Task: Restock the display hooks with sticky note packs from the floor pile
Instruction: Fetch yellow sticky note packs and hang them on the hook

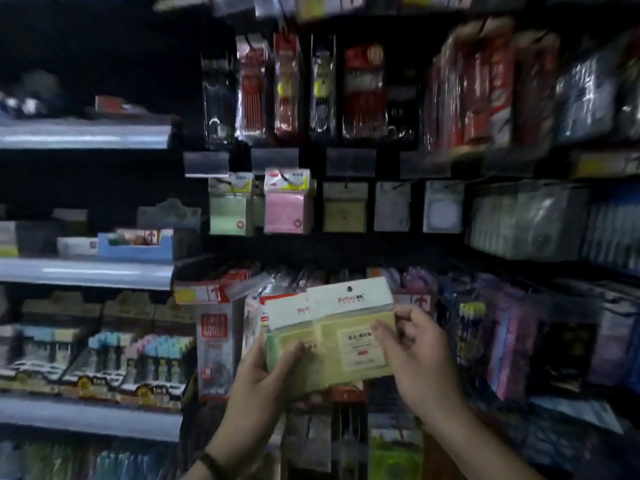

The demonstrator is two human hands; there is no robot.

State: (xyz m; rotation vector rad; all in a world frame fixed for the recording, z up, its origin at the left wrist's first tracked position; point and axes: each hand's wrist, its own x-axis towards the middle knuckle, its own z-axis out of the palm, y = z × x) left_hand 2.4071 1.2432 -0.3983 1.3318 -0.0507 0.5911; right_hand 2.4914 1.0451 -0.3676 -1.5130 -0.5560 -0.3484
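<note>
**Yellow packs held up at the display, both hands on them**

- Far left: grey shelves with boxed stock. A blue box sits on the middle one.
- Centre left, middle row of the dark panel: a green pack hangs beside a pink pack, close together. Paler packs hang further right in the same row.
- Row above: pen packs in clear sleeves, blurred.
- Left hand: curled round the lower left of a small stack of packs, thumb across the front and fingers behind. A dark wristband is on that wrist.
- The stack is in mid-air, below the green and pink row and in front of the lower hanging stock. The packs are fanned, header cards up. The front pack is yellow with a white label.
- Right hand: pinches the front pack's right edge, thumb on the face and fingers behind.
- Far right: more hanging stock, too blurred to identify.
</note>
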